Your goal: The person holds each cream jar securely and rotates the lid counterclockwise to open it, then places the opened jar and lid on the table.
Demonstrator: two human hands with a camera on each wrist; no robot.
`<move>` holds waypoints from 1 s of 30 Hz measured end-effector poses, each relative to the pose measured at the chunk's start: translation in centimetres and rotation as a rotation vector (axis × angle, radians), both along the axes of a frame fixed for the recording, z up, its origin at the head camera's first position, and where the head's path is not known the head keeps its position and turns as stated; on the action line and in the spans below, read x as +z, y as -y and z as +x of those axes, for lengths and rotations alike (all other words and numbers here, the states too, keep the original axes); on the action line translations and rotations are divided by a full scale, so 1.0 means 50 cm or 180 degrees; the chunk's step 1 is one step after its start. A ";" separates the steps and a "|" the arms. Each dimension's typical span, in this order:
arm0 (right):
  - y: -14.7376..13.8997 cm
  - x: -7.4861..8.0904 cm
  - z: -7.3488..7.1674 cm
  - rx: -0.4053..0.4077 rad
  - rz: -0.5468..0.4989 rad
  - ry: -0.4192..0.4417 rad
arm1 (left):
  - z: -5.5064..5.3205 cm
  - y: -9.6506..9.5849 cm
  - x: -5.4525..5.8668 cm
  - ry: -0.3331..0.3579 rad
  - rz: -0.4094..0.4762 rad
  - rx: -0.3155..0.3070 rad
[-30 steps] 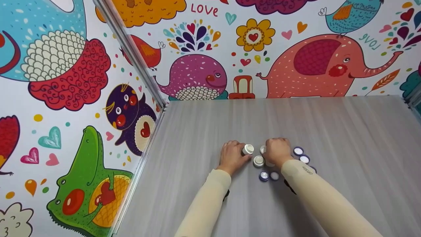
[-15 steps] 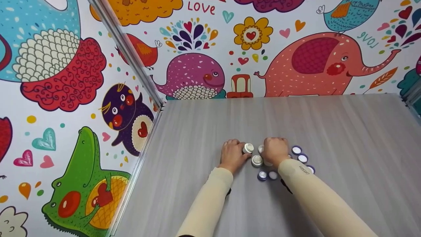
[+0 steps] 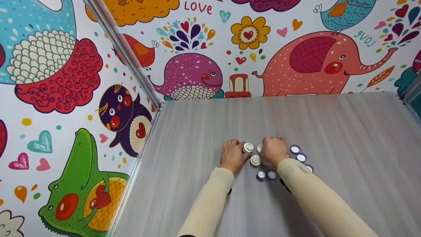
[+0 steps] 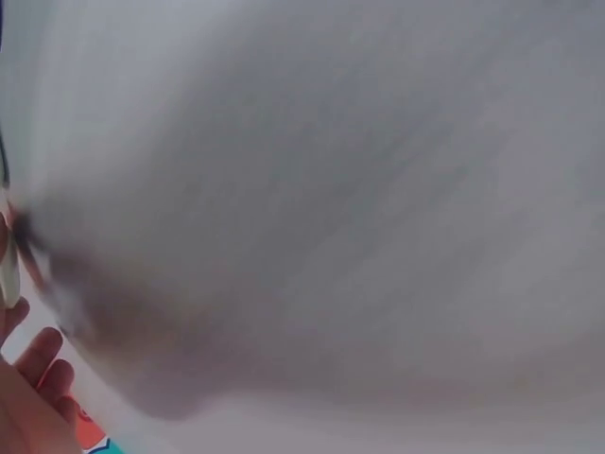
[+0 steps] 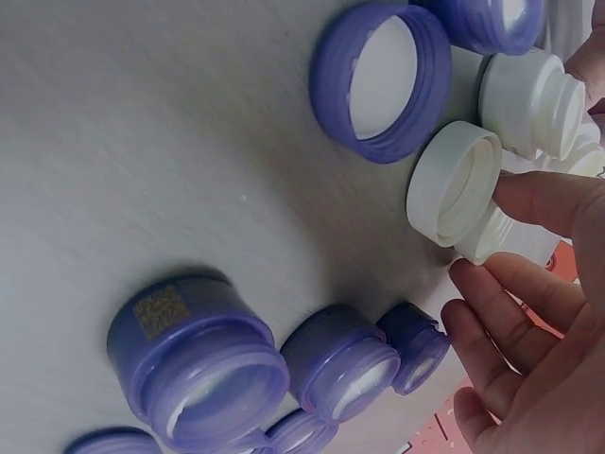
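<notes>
In the head view my left hand [image 3: 233, 155] holds a small white jar [image 3: 248, 147] between thumb and fingers. Just nearer to me stands a second white jar [image 3: 255, 160]. My right hand [image 3: 275, 149] covers part of the group, with a pale round piece [image 3: 260, 148] showing at its left side. The right wrist view has thumb and fingertips around a small white jar [image 5: 487, 235], partly hidden behind a white lid [image 5: 456, 184] whose hollow side shows. Only the left hand's fingers [image 4: 38, 374] and a sliver of white jar [image 4: 9, 270] enter the left wrist view.
Purple-rimmed lids [image 3: 295, 149] lie right of the right hand. A purple jar [image 3: 260, 175] and a round purple piece [image 3: 271, 174] sit nearer me. Several open purple jars [image 5: 208, 359] stand below the right hand in its wrist view. Cartoon-printed walls [image 3: 194, 29] bound the table.
The head view has shifted slightly, moving the scene a little left in the frame. Both hands keep nearly the same places and grips. A purple rim beside the right hand has come into sight.
</notes>
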State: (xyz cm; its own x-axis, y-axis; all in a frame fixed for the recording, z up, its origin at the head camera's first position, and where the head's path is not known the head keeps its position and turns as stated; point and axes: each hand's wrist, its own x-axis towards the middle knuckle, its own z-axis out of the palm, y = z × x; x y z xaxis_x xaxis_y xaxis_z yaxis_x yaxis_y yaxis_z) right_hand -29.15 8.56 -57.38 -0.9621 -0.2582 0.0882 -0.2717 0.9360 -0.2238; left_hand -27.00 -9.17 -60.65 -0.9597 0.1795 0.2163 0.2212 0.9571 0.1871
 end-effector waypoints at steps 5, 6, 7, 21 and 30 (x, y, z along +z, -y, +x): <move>0.000 0.004 0.001 -0.0004 -0.0046 0.0073 | -0.004 -0.002 -0.002 0.0060 -0.0047 0.0053; 0.000 0.004 0.001 -0.0004 -0.0049 0.0078 | -0.004 -0.002 -0.001 0.0070 -0.0054 0.0062; 0.000 0.004 0.001 -0.0005 -0.0046 0.0078 | -0.003 -0.003 -0.001 0.0076 -0.0056 0.0067; 0.002 0.002 -0.003 -0.0025 0.0028 0.0035 | -0.005 -0.009 0.000 0.0272 -0.0272 0.0118; 0.000 -0.001 0.001 -0.0030 0.0037 -0.0091 | -0.003 -0.009 0.000 0.0360 -0.0233 0.0127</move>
